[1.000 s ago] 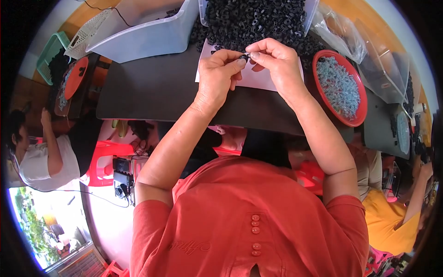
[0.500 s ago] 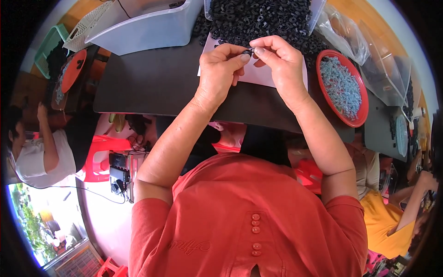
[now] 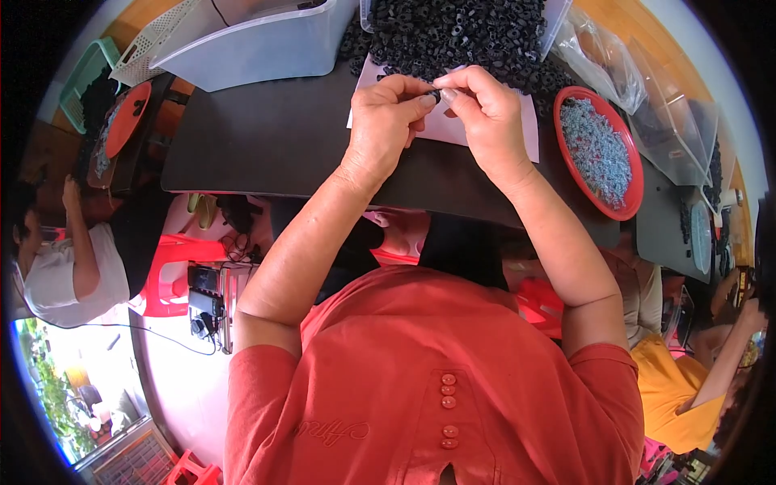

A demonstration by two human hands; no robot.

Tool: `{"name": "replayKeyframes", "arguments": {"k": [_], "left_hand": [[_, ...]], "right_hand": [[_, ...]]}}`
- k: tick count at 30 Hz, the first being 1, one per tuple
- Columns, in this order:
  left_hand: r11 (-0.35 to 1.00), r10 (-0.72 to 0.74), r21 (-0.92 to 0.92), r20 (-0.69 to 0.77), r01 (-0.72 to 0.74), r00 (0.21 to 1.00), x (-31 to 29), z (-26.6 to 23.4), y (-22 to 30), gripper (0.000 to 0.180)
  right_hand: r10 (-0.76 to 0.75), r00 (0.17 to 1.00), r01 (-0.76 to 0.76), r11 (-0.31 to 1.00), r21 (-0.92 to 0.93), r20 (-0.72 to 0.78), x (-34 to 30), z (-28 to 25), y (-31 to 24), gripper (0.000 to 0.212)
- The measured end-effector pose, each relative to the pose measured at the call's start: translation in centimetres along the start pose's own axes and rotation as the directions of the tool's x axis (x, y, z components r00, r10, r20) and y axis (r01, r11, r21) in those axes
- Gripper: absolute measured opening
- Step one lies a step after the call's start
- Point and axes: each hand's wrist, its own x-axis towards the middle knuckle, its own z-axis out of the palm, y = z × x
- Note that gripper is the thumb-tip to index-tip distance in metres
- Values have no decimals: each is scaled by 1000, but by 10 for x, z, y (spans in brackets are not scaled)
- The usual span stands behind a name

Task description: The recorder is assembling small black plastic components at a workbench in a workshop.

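My left hand (image 3: 383, 115) pinches a small black part (image 3: 436, 94) between thumb and forefinger above a white sheet (image 3: 517, 121). My right hand (image 3: 490, 113) meets it from the right, thumb and forefinger closed together at that part. Whatever the right fingertips grip is too small to make out. Just beyond both hands lies a large heap of small black ring-like pieces (image 3: 457, 36), partly in a clear bin and spilling over the sheet. To the right, a red bowl (image 3: 563, 133) holds many tiny pale blue-grey pieces.
A big translucent bin (image 3: 255, 56) stands at the far left of the dark table (image 3: 250, 137). Clear plastic bags (image 3: 602, 61) lie at the far right. One person in white (image 3: 77, 271) sits at the left, another in yellow (image 3: 675, 388) at the right.
My right thumb and forefinger have shifted slightly left and drawn closer to the left fingertips at the small black part. The left hand has barely moved.
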Motion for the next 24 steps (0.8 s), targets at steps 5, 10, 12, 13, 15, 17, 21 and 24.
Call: {"name": "replayKeyframes", "arguments": {"k": [5, 10, 12, 13, 15, 17, 21, 24], "left_hand": [[1000, -4, -6, 1, 4, 1000, -2, 2, 1, 12], [1000, 1, -4, 24, -1, 1000, -1, 2, -3, 12], [999, 5, 34, 28, -6, 1000, 0, 2, -4, 12], [999, 5, 33, 27, -6, 1000, 0, 2, -6, 12], [995, 67, 75, 45, -70, 997, 0, 2, -7, 12], [991, 67, 114, 47, -72, 997, -1, 2, -6, 12], [987, 81, 134, 46, -87, 996, -2, 1, -5, 12], [996, 23, 89, 22, -24, 1000, -3, 2, -2, 12]], "right_hand": [[53, 998, -54, 996, 75, 21, -2, -3, -5, 14], [108, 994, -109, 989, 96, 21, -2, -5, -7, 13], [127, 992, -128, 986, 104, 18, -2, -5, -7, 13], [138, 990, -140, 986, 92, 26, -2, -5, -8, 13], [149, 988, -151, 985, 80, 35, -2, -5, -8, 14], [162, 985, -164, 986, 18, 64, -2, -6, -7, 15], [190, 980, -195, 977, 88, 57, -1, -5, -7, 15], [246, 967, -255, 950, 180, 72, -1, -5, -5, 13]]}}
